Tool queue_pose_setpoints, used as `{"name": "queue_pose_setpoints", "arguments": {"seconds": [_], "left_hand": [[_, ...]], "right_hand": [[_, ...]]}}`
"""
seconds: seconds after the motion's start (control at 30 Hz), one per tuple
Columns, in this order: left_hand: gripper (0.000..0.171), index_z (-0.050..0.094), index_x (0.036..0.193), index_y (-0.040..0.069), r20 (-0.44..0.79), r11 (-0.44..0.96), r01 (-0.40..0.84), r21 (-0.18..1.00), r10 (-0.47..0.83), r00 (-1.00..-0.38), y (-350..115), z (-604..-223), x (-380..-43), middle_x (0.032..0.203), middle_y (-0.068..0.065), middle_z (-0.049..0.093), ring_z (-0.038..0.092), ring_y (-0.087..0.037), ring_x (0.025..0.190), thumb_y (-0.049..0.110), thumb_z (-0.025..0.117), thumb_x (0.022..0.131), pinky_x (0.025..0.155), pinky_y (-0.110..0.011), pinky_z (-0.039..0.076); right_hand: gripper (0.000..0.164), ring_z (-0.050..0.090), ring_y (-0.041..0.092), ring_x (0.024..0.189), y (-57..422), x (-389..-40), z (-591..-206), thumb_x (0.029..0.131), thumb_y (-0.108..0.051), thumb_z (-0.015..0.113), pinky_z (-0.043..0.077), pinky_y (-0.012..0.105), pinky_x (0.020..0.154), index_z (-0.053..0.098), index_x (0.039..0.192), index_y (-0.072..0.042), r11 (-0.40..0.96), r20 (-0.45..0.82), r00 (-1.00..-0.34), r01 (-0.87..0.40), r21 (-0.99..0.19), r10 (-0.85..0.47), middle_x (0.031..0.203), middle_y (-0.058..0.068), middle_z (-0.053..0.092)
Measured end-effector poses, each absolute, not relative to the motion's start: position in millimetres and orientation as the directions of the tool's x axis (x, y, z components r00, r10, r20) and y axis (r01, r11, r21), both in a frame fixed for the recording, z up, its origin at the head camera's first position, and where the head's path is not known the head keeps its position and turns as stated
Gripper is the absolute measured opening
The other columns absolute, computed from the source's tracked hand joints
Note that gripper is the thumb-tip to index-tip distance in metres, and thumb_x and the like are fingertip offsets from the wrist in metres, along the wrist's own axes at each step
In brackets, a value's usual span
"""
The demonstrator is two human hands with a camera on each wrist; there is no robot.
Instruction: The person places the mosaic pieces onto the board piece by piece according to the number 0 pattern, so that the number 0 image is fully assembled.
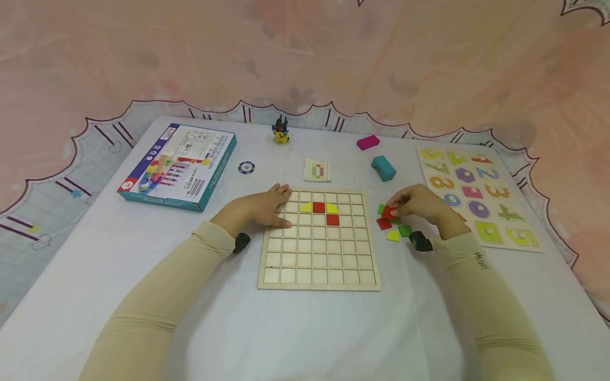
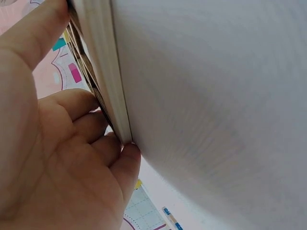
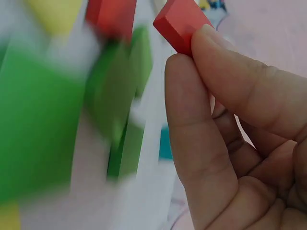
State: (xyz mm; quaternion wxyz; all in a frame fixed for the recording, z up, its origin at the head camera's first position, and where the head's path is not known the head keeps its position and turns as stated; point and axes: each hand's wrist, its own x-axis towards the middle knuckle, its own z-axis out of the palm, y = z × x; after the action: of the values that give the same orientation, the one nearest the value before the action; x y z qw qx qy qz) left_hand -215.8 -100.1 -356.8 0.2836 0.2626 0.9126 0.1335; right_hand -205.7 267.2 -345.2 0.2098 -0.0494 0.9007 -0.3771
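- I have the left hand [image 1: 261, 208] spread, touching the edge of the pale wooden grid board [image 1: 320, 262].
- I see the right hand [image 1: 420, 205] pinching a flat red tile [image 3: 184, 23] over loose green tiles [image 1: 404, 230], partly hiding them, beside the board.
- White tabletop [image 1: 229, 328], pink patterned backdrop [image 1: 305, 53].
- Teal arched block [image 1: 385, 169] beyond.

Box [image 1: 197, 164]: the end panel text reads "FIVE SETS OF COLUMN"; the second line is only partly legible. A barcode [image 1: 193, 180] is printed on the upper face; the surrounding small print cannot be read.

Number board [image 1: 506, 242]: the right column of numerals [image 1: 497, 191] reads 1, 2, 3, 4, 5 from far to near. The left column begins 6, 7, 8; the next numeral, blue, cannot be identified with certainty.

Round chip [image 1: 247, 168]: central marking too small to confirm.

Right sleeve [image 1: 486, 296]: dark lettering near the cuff, not reliably legible.
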Motion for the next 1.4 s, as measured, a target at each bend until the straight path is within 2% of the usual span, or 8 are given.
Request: {"name": "queue_pose_setpoints", "arguments": {"seconds": [0.23,0.43,0.7,0.93,1.2,1.4], "left_hand": [[0.092,0.004,0.148,0.005,-0.451,0.827,0.395,0.399,0.552,-0.701,-100.0,-355.7,-217.8,0.155,-0.011,-0.004,-0.009,-0.029,0.142,0.044,0.06,0.086,0.115,-0.047,0.005],[0.092,0.004,0.148,0.005,-0.453,0.825,0.4,0.399,0.557,-0.696,-101.2,-358.1,-218.3,0.155,-0.011,-0.003,-0.009,-0.029,0.142,0.044,0.06,0.086,0.115,-0.047,0.005],[0.092,0.005,0.148,0.005,-0.451,0.826,0.396,0.402,0.555,-0.699,-100.1,-355.8,-216.1,0.155,-0.011,-0.002,-0.009,-0.029,0.142,0.044,0.06,0.086,0.115,-0.047,0.005],[0.092,0.005,0.148,0.005,-0.452,0.827,0.392,0.402,0.552,-0.701,-99.6,-355.3,-215.8,0.155,-0.01,-0.003,-0.009,-0.029,0.142,0.043,0.06,0.086,0.115,-0.046,0.005],[0.092,0.005,0.148,0.006,-0.451,0.83,0.386,0.403,0.547,-0.705,-100.0,-355.2,-216.3,0.155,-0.01,-0.003,-0.009,-0.028,0.142,0.044,0.061,0.085,0.115,-0.046,0.005],[0.092,0.005,0.148,0.006,-0.453,0.828,0.389,0.403,0.55,-0.702,-99.9,-355.7,-216.8,0.155,-0.01,-0.003,-0.009,-0.028,0.142,0.044,0.061,0.085,0.115,-0.046,0.005]], "right_hand": [[0.022,0.053,0.017,0.078,228.8,-205.0,-346.9,0.077,-0.001,0.069,0.047,0.023,0.07,0.067,0.099,0.005,0.687,-0.33,-0.888,0.023,-0.726,-0.319,0.083,0.004,0.061],[0.019,0.049,0.018,0.083,197.0,-199.2,-350.1,0.077,-0.004,0.071,0.043,0.025,0.071,0.069,0.095,0.0,0.672,-0.354,-0.86,0.018,-0.741,-0.368,0.082,0.003,0.06],[0.017,0.051,0.015,0.079,168.6,-194.0,-360.0,0.074,0.0,0.072,0.044,0.024,0.071,0.07,0.091,0.003,0.618,-0.35,-0.827,0.003,-0.786,-0.441,0.074,-0.001,0.06],[0.015,0.053,0.015,0.081,158.4,-190.6,-357.2,0.075,-0.001,0.072,0.042,0.025,0.076,0.072,0.09,-0.001,0.687,-0.349,-0.844,-0.031,-0.726,-0.408,0.079,0.002,0.064],[0.013,0.054,0.015,0.078,149.0,-186.4,-352.0,0.077,-0.004,0.072,0.044,0.024,0.071,0.072,0.089,-0.004,0.767,-0.358,-0.853,-0.074,-0.637,-0.38,0.081,0.003,0.065],[0.013,0.054,0.015,0.078,145.8,-185.8,-355.0,0.078,-0.004,0.071,0.045,0.024,0.07,0.072,0.091,-0.005,0.779,-0.363,-0.851,-0.081,-0.621,-0.379,0.083,0.004,0.065]]}}
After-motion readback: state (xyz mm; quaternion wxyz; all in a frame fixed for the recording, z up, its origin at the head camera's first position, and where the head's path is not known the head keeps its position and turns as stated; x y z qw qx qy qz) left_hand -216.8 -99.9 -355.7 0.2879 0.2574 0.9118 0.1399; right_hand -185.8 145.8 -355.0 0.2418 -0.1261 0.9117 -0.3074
